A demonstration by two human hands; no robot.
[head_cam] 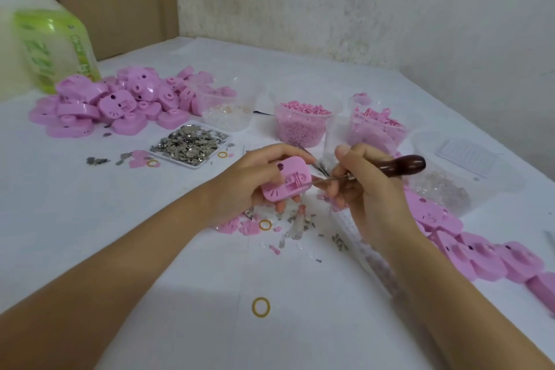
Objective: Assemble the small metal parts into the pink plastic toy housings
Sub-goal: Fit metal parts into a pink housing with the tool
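My left hand (252,180) grips a pink plastic housing (288,180) above the table's middle, its inner side facing me. My right hand (366,192) holds an awl with a dark wooden handle (402,164); its thin metal shaft points left and touches the housing's right edge. A white tray of small metal parts (190,143) lies behind my left hand. A pile of pink housings (114,102) sits at the back left, and a row of housings (468,246) runs along the right.
Clear cups hold pink pellets (301,125), pink pieces (378,126) and clear bits (228,112). A green-labelled jug (51,48) stands back left. Loose metal scraps, pink bits and yellow rubber rings (260,307) dot the white table. A clear bag (444,189) lies at right.
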